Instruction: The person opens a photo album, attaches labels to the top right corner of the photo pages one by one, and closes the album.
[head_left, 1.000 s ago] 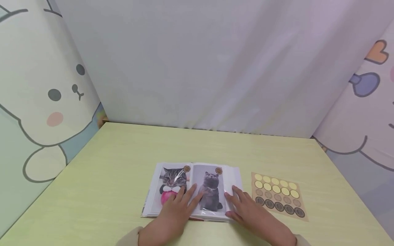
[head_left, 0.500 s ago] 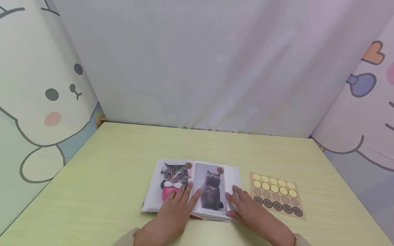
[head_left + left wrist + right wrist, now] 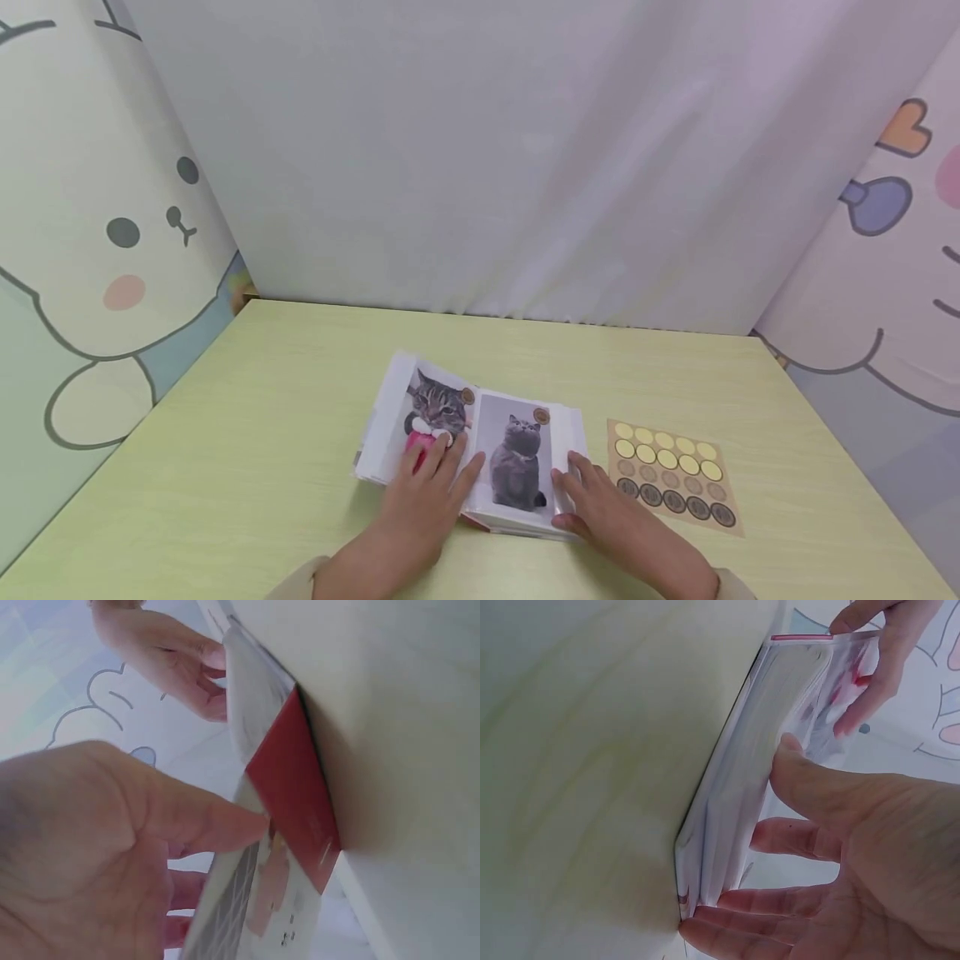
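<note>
A photo album (image 3: 561,425) lies open on the table, with a tabby cat picture (image 3: 438,404) on its left page and a grey cat picture (image 3: 516,467) on its right page. Each picture has a round brown sticker near its top right corner. My left hand (image 3: 420,504) pinches the album's left half, fingers over the page and thumb against the cover; that half is tilted up. The left wrist view shows the red spine (image 3: 296,787) beneath. My right hand (image 3: 611,508) holds the lower right corner, thumb on the page edges and fingers along the side.
A brown sheet of round stickers (image 3: 671,475) in yellow, brown and dark rows lies right of the album. The pale table (image 3: 315,375) ends at a white curtain (image 3: 480,167) behind. Cartoon-printed cloths (image 3: 90,208) hang on both sides.
The album's left half has risen off the table and tilted toward the right, carried by my left hand. My right hand stays at the right edge. The view has shifted slightly.
</note>
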`<state>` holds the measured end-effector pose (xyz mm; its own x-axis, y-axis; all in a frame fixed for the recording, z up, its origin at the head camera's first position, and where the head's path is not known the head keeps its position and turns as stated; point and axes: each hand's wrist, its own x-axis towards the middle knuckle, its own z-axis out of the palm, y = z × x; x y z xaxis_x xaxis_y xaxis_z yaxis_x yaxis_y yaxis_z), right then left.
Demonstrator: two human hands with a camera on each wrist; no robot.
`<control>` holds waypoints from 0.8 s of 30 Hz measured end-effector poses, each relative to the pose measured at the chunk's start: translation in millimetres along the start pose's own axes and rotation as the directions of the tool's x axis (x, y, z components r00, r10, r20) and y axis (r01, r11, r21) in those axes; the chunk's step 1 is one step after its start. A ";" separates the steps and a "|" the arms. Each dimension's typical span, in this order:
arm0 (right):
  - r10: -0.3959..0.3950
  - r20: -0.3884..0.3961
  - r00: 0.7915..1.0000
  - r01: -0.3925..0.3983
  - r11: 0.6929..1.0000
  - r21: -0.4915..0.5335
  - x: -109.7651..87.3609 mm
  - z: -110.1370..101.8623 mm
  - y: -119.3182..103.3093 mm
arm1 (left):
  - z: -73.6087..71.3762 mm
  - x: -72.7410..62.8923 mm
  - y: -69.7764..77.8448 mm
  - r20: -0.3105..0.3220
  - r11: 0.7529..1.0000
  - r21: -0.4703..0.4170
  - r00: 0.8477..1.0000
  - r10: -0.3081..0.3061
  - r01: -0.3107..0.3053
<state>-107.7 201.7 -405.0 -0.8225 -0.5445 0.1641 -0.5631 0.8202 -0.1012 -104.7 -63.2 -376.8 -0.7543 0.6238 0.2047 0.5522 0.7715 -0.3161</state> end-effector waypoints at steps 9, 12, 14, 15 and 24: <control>-0.014 -0.019 1.000 0.014 1.000 -0.026 0.7 1.5 0.4 | -28.5 -2.5 -23.6 -0.079 0.992 -0.063 0.990 -0.113 0.108; -0.020 -0.025 0.999 0.019 0.999 -0.026 0.5 1.9 1.3 | -38.4 -4.9 -32.3 -0.138 0.984 -0.096 0.976 -0.165 0.153; -0.025 -0.031 0.999 0.025 0.999 -0.025 0.3 1.8 1.8 | -44.0 -6.1 -37.2 -0.176 0.974 -0.135 0.962 -0.206 0.184; -0.026 -0.032 0.999 0.025 0.999 -0.023 0.2 1.7 2.2 | -46.6 -6.6 -39.3 -0.183 0.969 -0.152 0.958 -0.223 0.197; -0.056 -0.055 0.997 0.054 0.998 -0.034 1.2 1.3 4.0 | -53.7 -7.0 -41.9 -0.101 0.861 -0.483 0.966 -0.239 0.162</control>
<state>-111.0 204.1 -406.6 -0.7844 -0.5787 0.2234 -0.6034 0.7953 -0.0586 -103.5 -93.2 -315.2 -0.8245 0.4311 0.3666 0.5243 0.8257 0.2082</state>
